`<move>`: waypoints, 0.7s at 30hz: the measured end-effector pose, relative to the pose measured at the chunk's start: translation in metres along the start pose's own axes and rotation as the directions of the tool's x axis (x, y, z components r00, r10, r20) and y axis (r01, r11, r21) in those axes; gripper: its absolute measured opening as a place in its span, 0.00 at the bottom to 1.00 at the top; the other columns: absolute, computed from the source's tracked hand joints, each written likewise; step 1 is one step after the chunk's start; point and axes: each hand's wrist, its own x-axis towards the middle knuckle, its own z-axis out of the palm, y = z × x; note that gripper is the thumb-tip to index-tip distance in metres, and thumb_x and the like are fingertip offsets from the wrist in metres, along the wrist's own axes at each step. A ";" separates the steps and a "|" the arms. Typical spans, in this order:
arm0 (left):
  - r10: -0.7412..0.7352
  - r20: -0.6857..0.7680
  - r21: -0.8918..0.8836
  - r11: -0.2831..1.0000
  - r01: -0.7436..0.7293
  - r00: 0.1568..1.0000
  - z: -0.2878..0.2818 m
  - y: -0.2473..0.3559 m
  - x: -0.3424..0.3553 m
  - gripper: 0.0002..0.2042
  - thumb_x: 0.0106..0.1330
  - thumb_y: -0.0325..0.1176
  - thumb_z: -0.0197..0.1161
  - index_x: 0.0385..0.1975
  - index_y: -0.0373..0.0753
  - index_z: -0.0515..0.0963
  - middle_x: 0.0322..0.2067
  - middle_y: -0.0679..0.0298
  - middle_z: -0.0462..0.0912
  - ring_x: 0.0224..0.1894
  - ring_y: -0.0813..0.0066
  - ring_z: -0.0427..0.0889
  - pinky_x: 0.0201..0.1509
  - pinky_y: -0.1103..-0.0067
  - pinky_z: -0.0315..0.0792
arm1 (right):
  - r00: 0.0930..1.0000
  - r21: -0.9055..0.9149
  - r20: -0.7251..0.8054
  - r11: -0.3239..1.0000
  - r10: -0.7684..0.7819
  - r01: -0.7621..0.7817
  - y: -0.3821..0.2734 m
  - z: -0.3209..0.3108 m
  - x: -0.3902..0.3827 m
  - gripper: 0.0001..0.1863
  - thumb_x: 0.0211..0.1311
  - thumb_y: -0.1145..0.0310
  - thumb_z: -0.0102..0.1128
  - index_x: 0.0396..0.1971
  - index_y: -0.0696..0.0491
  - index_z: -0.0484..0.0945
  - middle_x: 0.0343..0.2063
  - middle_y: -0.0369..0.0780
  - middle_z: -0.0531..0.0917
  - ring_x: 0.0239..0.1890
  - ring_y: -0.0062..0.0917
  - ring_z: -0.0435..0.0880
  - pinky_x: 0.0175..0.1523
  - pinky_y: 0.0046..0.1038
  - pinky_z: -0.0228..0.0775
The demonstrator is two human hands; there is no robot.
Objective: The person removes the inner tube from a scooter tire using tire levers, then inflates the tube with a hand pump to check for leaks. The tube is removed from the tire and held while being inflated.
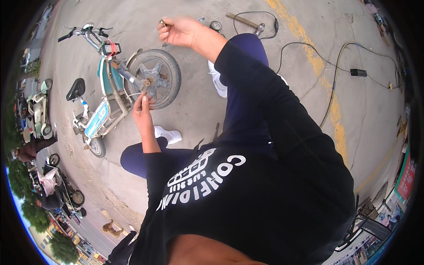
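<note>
A teal and white electric bike (pixel 99 118) stands at the left, its grey wheel (pixel 167 73) near me. My left hand (pixel 143 110) is closed at the rusty hub fitting (pixel 147 84) at the lower end of the fork, beside a thin white strand; what its fingertips hold is too small to make out. My right hand (pixel 181 32) is raised above the wheel, pinching a small metal part (pixel 162 21). Behind it a metal tool (pixel 200 19) lies on the ground, near a round gauge (pixel 215 26). My bent legs in dark trousers frame the space below.
A hammer (pixel 240 20) and looped cable lie at the top. A hose (pixel 333 92), cords and a black box (pixel 358 72) lie right, by a yellow painted line. Parked scooters (pixel 44 110) and other people (pixel 33 149) are at the far left.
</note>
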 end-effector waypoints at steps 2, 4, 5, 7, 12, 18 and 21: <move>-0.092 0.005 -0.053 0.994 0.092 0.996 -0.009 -0.014 -0.003 0.18 0.69 0.40 0.57 0.49 0.30 0.76 0.35 0.59 0.81 0.33 0.77 0.80 0.33 0.83 0.70 | 0.941 -0.129 0.325 0.981 -0.094 0.143 -0.080 0.001 -0.007 0.09 0.71 0.69 0.44 0.33 0.57 0.71 0.27 0.40 0.76 0.27 0.24 0.73 0.31 0.26 0.70; -0.191 0.058 -0.103 0.975 0.196 0.980 0.001 -0.033 -0.007 0.20 0.70 0.42 0.56 0.49 0.29 0.75 0.34 0.60 0.81 0.33 0.77 0.79 0.33 0.83 0.70 | 0.914 -0.355 0.305 0.859 -0.267 0.369 -0.143 -0.002 -0.050 0.08 0.70 0.69 0.45 0.34 0.54 0.73 0.25 0.36 0.77 0.26 0.22 0.76 0.31 0.25 0.71; -0.250 0.076 -0.102 0.961 0.257 0.965 0.002 -0.043 -0.013 0.21 0.70 0.43 0.56 0.50 0.29 0.75 0.34 0.60 0.81 0.33 0.77 0.79 0.34 0.83 0.70 | 0.891 -0.456 0.244 0.766 -0.383 0.454 -0.161 -0.011 -0.074 0.07 0.70 0.70 0.44 0.34 0.52 0.73 0.25 0.33 0.77 0.25 0.19 0.75 0.30 0.24 0.69; -0.359 0.084 -0.073 0.928 0.365 0.930 -0.001 -0.065 -0.028 0.22 0.70 0.45 0.56 0.50 0.29 0.74 0.34 0.60 0.80 0.33 0.76 0.79 0.35 0.82 0.70 | 0.884 -0.500 0.090 0.747 -0.458 0.438 -0.203 -0.110 -0.067 0.11 0.69 0.67 0.47 0.32 0.56 0.75 0.25 0.42 0.80 0.27 0.32 0.80 0.31 0.32 0.72; -0.583 0.058 -0.021 0.811 0.585 0.810 0.013 -0.116 -0.059 0.20 0.70 0.42 0.55 0.47 0.29 0.76 0.33 0.61 0.81 0.30 0.77 0.79 0.31 0.84 0.70 | 0.570 -0.459 -0.730 0.888 -0.377 -0.001 -0.140 -0.317 -0.117 0.09 0.68 0.73 0.48 0.42 0.62 0.72 0.35 0.44 0.80 0.32 0.28 0.81 0.38 0.27 0.78; -0.727 0.145 0.081 0.685 0.724 0.671 0.012 -0.152 -0.078 0.18 0.70 0.42 0.55 0.47 0.32 0.77 0.32 0.62 0.82 0.32 0.76 0.81 0.32 0.83 0.71 | 0.457 -0.290 -0.848 0.957 -0.267 0.020 -0.037 -0.450 -0.123 0.10 0.60 0.77 0.46 0.40 0.65 0.71 0.31 0.49 0.79 0.28 0.34 0.83 0.32 0.32 0.80; -0.787 0.138 0.077 0.614 0.786 0.601 0.006 -0.163 -0.081 0.18 0.70 0.42 0.55 0.47 0.33 0.77 0.32 0.62 0.82 0.32 0.76 0.82 0.32 0.83 0.72 | 0.436 -0.406 -0.830 0.913 -0.349 -0.043 -0.044 -0.449 -0.098 0.09 0.60 0.76 0.48 0.36 0.66 0.73 0.32 0.48 0.80 0.30 0.33 0.84 0.33 0.31 0.80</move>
